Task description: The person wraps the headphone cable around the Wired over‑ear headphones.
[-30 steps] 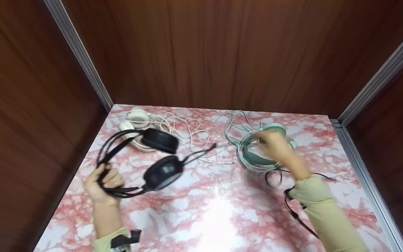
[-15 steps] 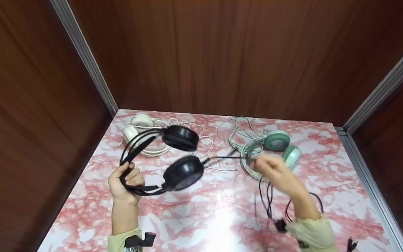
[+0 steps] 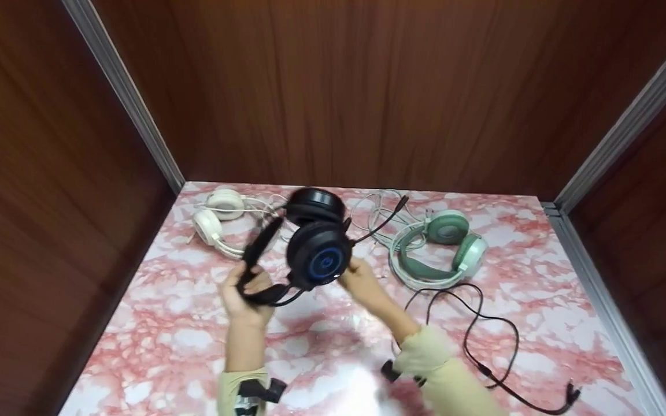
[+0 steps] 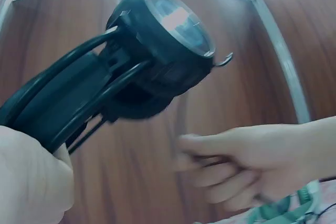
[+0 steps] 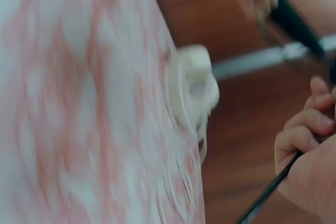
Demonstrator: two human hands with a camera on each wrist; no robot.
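Observation:
A black headset with a blue ring on one ear cup is held above the table, tilted. My left hand grips its headband. The microphone boom juts out to the right. Just below the near ear cup is my right hand, its fingertips partly behind the cup in the head view. In the right wrist view the curled fingers of that hand hold the black cable. More of the cable loops over the table at the right, ending in plugs.
White headphones lie at the back left with their cable bunched beside them. Green headphones with coiled cable lie at the back right. Brown wood-grain panels enclose the marbled table at the back and sides.
My left hand has carried the black headset rightward and turned it, so the blue ring shows. My right hand has moved left from the green headphones toward the ear cup, drawing the cable along.

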